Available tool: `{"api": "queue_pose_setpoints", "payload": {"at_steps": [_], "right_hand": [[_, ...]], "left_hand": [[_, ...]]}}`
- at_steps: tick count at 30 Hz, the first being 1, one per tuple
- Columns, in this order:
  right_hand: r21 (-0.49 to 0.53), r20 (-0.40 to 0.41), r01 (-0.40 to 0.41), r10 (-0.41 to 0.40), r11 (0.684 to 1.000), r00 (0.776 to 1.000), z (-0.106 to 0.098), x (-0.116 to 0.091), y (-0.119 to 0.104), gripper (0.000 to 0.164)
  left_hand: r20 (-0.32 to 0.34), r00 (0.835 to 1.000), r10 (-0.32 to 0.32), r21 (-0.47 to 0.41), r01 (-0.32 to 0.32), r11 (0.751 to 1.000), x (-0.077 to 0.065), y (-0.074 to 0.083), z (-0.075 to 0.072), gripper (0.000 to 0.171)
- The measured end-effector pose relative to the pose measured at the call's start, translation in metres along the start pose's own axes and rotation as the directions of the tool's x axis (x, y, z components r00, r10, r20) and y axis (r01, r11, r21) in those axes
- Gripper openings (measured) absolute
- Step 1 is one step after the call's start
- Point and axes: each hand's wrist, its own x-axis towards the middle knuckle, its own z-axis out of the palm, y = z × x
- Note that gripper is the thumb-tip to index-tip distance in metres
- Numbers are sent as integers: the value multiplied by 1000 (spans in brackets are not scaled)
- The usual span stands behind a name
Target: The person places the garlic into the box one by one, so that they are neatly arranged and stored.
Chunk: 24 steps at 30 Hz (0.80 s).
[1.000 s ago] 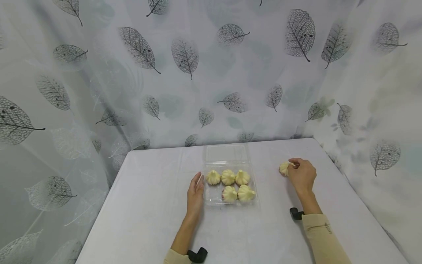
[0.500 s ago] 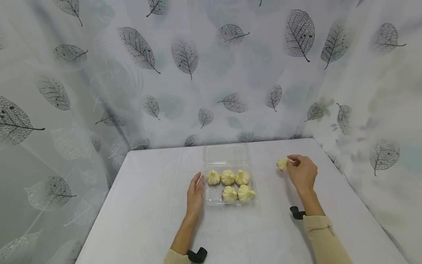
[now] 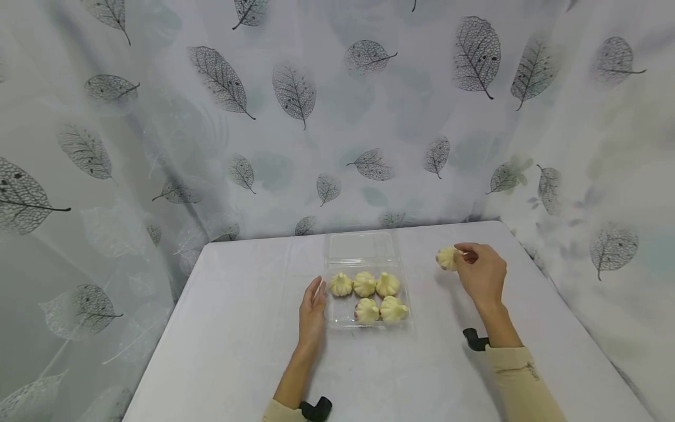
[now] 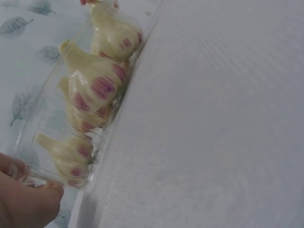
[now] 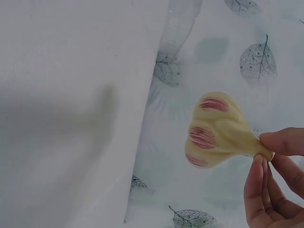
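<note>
A clear plastic clamshell box (image 3: 343,322) lies on the table, its lid (image 3: 361,243) folded back. Inside it, garlic bulbs (image 3: 365,283) stand three across the back, with two more in front at the middle and right. My left hand (image 3: 312,313) touches the box's left side, fingers mostly extended; the left wrist view has its thumb (image 4: 50,194) at the plastic edge. To the right of the box, my right hand (image 3: 482,274) pinches another garlic bulb (image 5: 213,133) by its stem, above the table. This bulb is pale yellow with purple-red streaks.
The white-covered table (image 3: 237,328) extends on both sides of the box. A curtain (image 3: 337,117) with a leaf print hangs behind and beside the table. Each wrist wears a black device, such as the one (image 3: 316,408) on the left.
The right hand has lifted the garlic bulb off the table and shifted it slightly left and away from me. The left hand and the box stay where they were.
</note>
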Motion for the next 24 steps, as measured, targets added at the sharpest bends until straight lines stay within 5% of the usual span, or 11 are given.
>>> {"api": "queue_pose_setpoints", "payload": {"at_steps": [24], "right_hand": [[92,77,109,-116,990,990,10,-16,-37,15]], "left_hand": [[-7,1000,-27,12,27,1000,-1,3,-1,48]]}}
